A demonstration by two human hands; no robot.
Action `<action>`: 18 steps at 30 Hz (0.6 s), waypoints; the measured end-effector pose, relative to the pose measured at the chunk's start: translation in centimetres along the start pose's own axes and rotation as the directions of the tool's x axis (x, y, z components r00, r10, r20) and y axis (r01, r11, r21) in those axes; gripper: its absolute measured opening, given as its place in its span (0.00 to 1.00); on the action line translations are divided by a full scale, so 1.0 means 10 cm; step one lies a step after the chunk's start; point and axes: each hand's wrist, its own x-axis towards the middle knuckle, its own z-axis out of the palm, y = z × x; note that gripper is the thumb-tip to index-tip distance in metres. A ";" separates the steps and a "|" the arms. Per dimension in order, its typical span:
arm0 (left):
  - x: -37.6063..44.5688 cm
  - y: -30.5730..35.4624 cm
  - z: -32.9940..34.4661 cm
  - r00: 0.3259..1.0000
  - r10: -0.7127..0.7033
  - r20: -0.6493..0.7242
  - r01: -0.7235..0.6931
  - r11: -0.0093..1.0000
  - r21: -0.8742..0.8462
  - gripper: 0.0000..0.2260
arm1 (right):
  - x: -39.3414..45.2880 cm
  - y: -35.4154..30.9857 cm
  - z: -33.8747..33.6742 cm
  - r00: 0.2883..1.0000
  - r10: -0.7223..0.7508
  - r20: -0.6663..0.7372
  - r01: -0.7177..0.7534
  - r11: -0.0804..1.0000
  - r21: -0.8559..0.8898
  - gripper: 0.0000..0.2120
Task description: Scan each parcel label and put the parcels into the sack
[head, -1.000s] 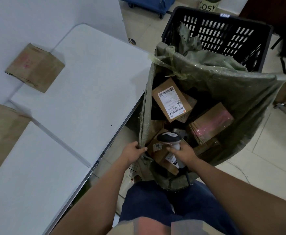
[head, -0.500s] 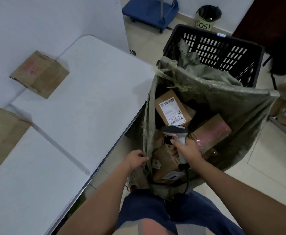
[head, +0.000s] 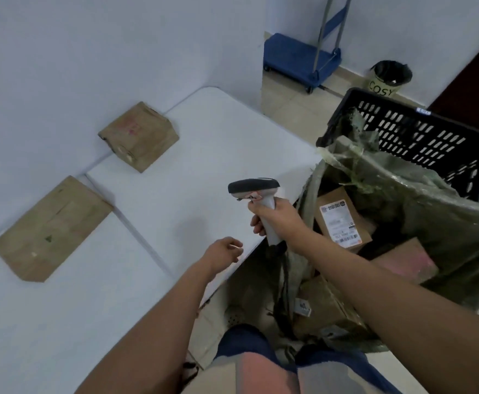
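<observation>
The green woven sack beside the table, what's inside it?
Inside the green woven sack: a brown cardboard parcel with a white barcode label, a pink-marked brown parcel and another brown parcel. Anything beneath them is hidden.

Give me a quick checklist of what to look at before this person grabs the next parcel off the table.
1. Scanner in the right hand: ok, gripped by its handle.
2. Left hand free: ok, open and empty above the table edge.
3. Parcels left to scan: ok, the nearer parcel and the farther parcel lie on the table by the wall.
4. Labels facing up: not ok, no label shows on either top.
5. Sack mouth open: ok, boxes visible inside.
6. Room left in the sack: cannot tell.
</observation>
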 end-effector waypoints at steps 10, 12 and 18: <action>-0.17 -0.82 -1.92 0.845 0.106 -0.524 -0.054 0.992 0.112 0.13 | 0.74 -0.76 1.45 0.987 0.001 0.161 0.020 0.991 -0.130 0.07; -0.12 -1.06 -2.29 0.781 0.115 -0.614 -0.002 0.983 0.182 0.16 | 0.86 -0.84 1.71 0.983 0.012 0.183 0.021 0.985 -0.172 0.06; 0.08 -1.66 -3.04 0.771 -0.122 -0.625 0.396 0.861 0.320 0.30 | 1.15 -0.86 2.18 0.979 0.077 0.187 -0.028 0.967 -0.254 0.06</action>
